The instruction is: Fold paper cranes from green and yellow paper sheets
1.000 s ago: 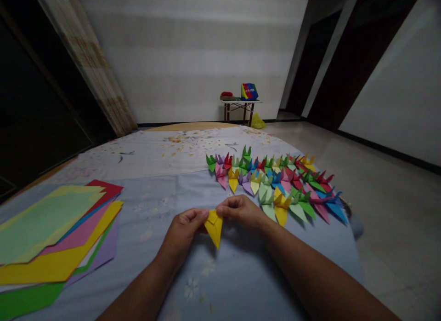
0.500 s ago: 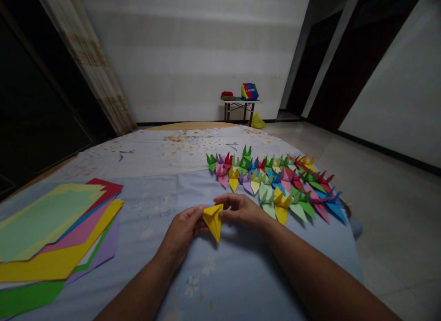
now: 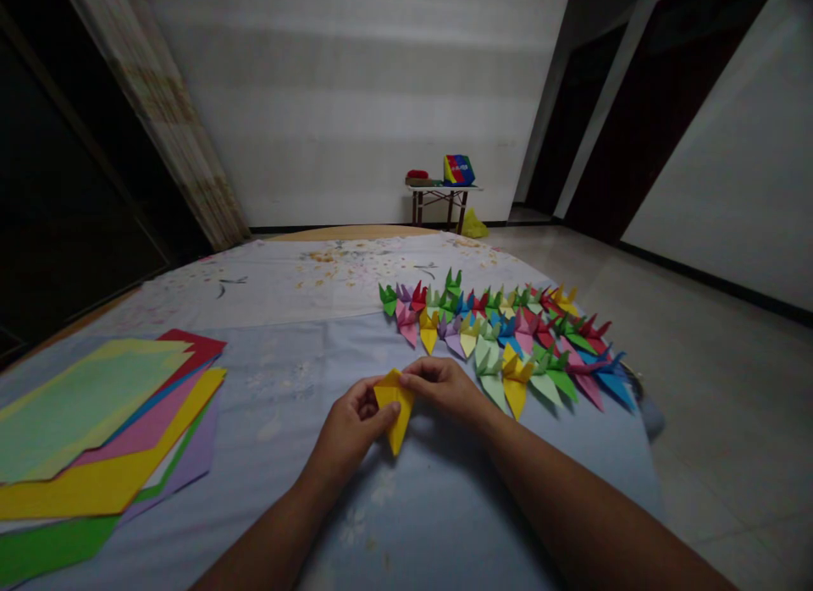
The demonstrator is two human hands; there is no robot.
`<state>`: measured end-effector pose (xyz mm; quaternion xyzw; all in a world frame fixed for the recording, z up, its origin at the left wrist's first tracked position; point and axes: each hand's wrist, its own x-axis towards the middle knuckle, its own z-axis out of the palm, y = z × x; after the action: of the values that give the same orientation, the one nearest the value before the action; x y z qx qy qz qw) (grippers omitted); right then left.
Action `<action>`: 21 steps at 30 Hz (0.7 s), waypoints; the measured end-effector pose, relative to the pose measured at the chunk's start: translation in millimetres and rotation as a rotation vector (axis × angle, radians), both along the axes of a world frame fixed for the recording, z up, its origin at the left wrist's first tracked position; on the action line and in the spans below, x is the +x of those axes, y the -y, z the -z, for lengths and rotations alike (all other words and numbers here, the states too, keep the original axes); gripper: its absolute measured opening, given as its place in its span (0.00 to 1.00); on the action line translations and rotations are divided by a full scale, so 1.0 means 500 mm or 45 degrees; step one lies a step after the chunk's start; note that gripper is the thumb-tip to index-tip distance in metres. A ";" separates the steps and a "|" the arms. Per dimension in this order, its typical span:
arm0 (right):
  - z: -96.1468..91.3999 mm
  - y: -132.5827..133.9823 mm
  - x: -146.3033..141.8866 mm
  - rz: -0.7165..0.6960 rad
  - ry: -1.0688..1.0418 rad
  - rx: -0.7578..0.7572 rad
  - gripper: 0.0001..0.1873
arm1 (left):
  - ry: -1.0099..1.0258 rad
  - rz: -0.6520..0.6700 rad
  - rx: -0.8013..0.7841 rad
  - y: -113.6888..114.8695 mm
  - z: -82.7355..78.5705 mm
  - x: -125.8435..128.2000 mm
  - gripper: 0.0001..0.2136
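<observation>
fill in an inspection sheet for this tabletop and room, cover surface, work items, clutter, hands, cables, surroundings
Surface: blue cloth near the person, white flowered cloth beyond.
Work items: yellow folded paper, long tip pointing down in the view.
Clutter: coloured sheets overlapping unevenly at left; paper birds in close rows at right.
Left hand: holds the yellow folded paper, thumb across its front.
Right hand: pinches its upper right edge.
Cables: nothing seen.
Surroundings: small table by the wall, carrying a red thing and a boxy multicoloured thing; yellow bag on the floor; curtain at left.
</observation>
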<state>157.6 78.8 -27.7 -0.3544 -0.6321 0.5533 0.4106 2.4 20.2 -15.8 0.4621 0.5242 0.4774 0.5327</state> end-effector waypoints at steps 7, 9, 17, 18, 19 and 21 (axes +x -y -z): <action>0.007 -0.002 -0.006 0.011 -0.075 -0.056 0.17 | -0.060 -0.048 0.009 0.004 -0.004 -0.002 0.25; 0.013 -0.004 -0.006 0.038 -0.092 -0.033 0.15 | -0.038 -0.088 -0.014 0.007 -0.009 -0.002 0.26; 0.010 0.006 -0.002 0.115 0.273 0.290 0.07 | 0.028 -0.118 0.003 0.007 -0.009 0.000 0.25; 0.006 0.009 -0.002 0.124 0.326 0.317 0.07 | 0.034 -0.106 0.009 0.007 -0.009 0.002 0.25; 0.003 0.011 -0.002 0.136 0.366 0.330 0.08 | 0.032 -0.094 0.016 0.008 -0.009 0.003 0.26; -0.002 0.014 -0.002 0.161 0.424 0.327 0.12 | 0.006 -0.080 0.020 0.009 -0.010 0.007 0.28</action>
<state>156.4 71.8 -26.8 -0.4248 -0.7330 0.3752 0.3761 5.7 15.4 -10.8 0.4484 0.5335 0.4989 0.5152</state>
